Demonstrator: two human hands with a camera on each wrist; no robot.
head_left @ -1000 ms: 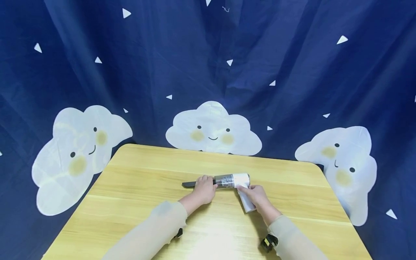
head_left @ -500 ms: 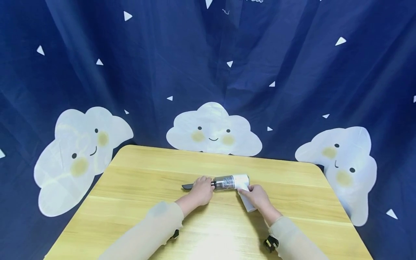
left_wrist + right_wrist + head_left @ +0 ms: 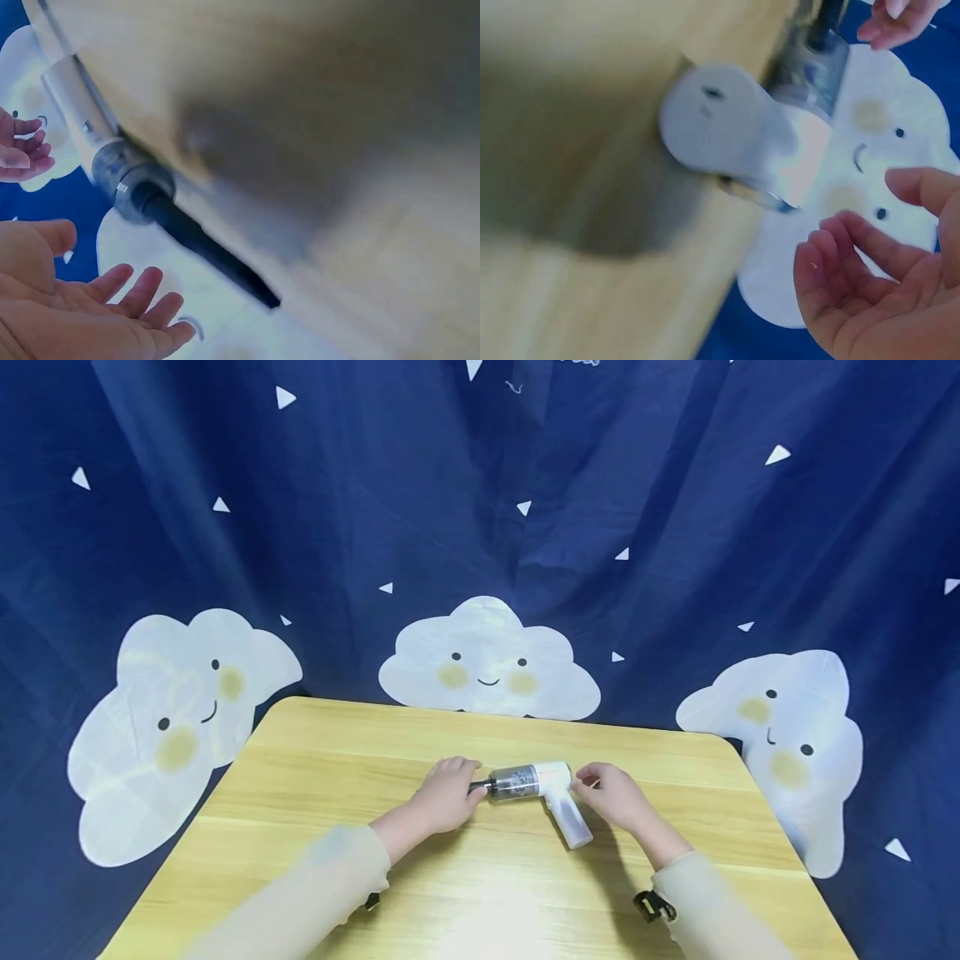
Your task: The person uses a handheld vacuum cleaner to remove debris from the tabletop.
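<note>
A handheld vacuum cleaner lies on the wooden table, its white handle angled toward the front. Its clear grey dust cup leads left into a black crevice nozzle, mostly behind my left hand in the head view. My left hand hovers by that nozzle; the left wrist view shows its fingers spread and apart from it. At the motor end, my right hand is beside the white body, fingers loosely bent with nothing between them, as the right wrist view shows.
The wooden table has rounded far corners and stands against a dark blue curtain printed with white clouds and small triangles. A black wrist strap shows below the right sleeve.
Both hands have let go of the vacuum cleaner: the left has drawn off to the left, the right off to the right. The vacuum cleaner stays at nearly the same place.
</note>
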